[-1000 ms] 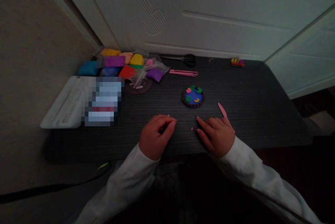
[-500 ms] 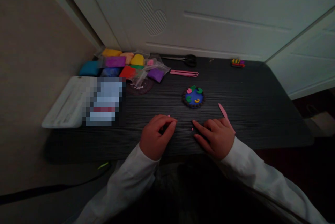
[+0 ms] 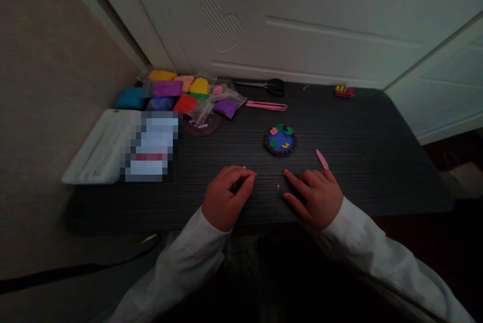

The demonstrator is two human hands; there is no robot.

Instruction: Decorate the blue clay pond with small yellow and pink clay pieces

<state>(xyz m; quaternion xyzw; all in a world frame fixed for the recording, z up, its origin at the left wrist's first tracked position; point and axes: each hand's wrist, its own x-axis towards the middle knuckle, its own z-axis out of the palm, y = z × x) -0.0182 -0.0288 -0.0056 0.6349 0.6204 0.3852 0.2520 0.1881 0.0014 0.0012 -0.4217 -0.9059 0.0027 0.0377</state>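
My left hand [image 3: 225,198] rests on the dark table with thumb and index pinched together; whatever they hold is too small or hidden to name. A bit of pink [image 3: 244,167] shows just behind its fingers. My right hand [image 3: 316,197] has thumb and index apart, the index tip touching the tabletop. Left of that thumb lies a tiny pink piece [image 3: 278,186]. A pink clay knife [image 3: 322,158] sticks out from behind the right hand, its lower part covered. Beyond both hands sits a round blue clay pond [image 3: 279,143] with a dark beaded rim, green leaves and a pink flower.
Bags of coloured clay [image 3: 168,88] lie at the back left, near a dark round dish [image 3: 206,128]. A white tray [image 3: 101,147] stands in front of them, beside a blurred-out screen. Scissors [image 3: 275,87], pink tools [image 3: 266,106] and a small colourful model [image 3: 343,91] line the back.
My right hand has shifted slightly right and now covers more of the pink knife's lower part. My left hand keeps its pinch in about the same place.
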